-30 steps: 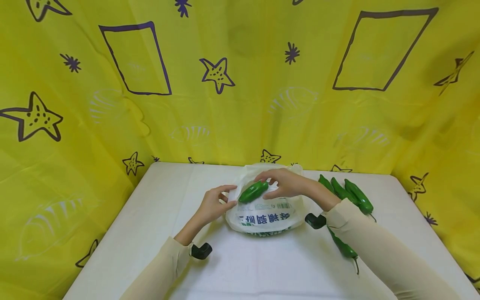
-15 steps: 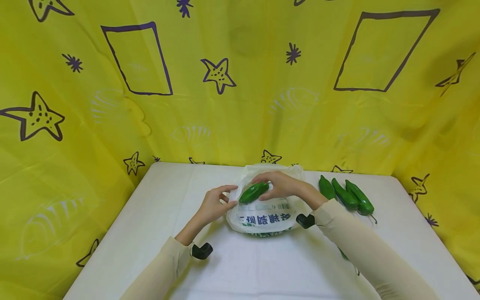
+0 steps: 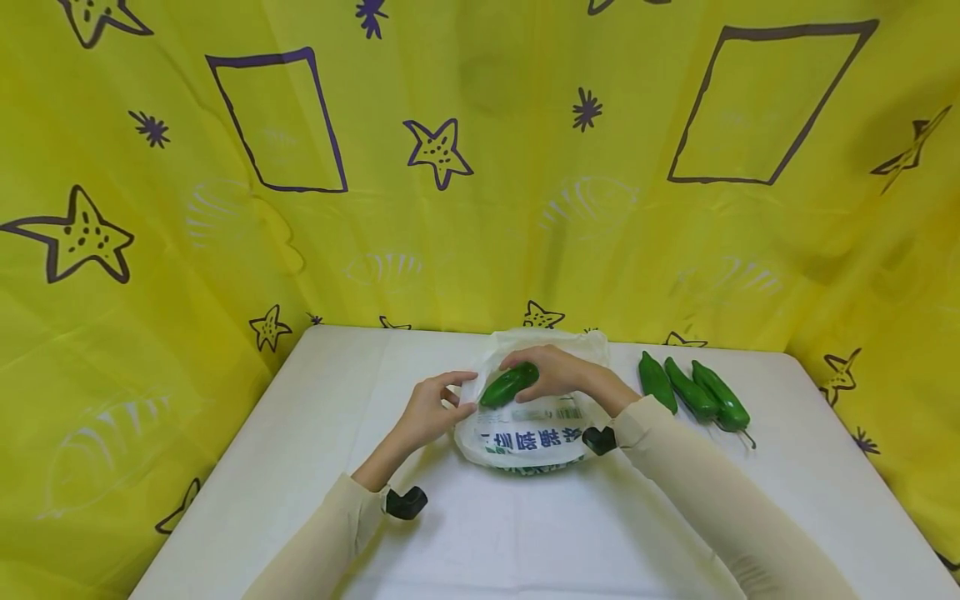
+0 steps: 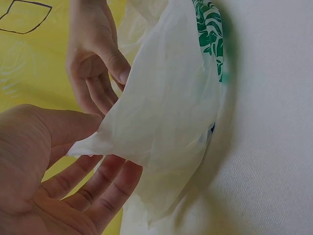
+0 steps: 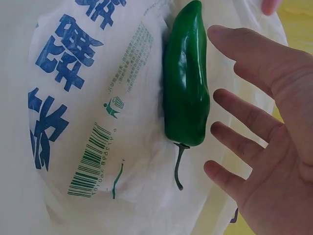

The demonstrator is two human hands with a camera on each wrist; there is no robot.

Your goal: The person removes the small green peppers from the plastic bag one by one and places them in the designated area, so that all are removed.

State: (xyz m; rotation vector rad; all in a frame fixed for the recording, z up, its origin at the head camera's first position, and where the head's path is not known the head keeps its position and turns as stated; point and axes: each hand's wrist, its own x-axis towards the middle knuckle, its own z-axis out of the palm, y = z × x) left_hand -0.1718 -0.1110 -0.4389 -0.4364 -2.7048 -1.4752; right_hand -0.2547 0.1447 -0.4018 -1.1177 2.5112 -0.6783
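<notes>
A green pepper [image 3: 504, 388] lies on a white printed plastic bag [image 3: 474, 437] at the middle of the table. My left hand [image 3: 426, 413] pinches the bag's left edge between thumb and fingers; the left wrist view shows the bag's thin film [image 4: 156, 107] there. Over the bag, my right hand [image 3: 557, 372] reaches beside the pepper. In the right wrist view its fingers [image 5: 242, 105] are spread and a gap separates them from the pepper [image 5: 187, 83], whose stem points away from its tip. How far the bag's mouth is open cannot be told.
Toward the right side of the white table [image 3: 300, 433], three more green peppers [image 3: 688, 390] lie side by side. A yellow patterned curtain [image 3: 495, 225] encloses the back and sides. The right sleeve [image 3: 697, 492] crosses the table's right front.
My right hand has shifted slightly left along the pepper, and its forearm has swung left, now covering another pepper at the right front. My left hand keeps its place on the bag.
</notes>
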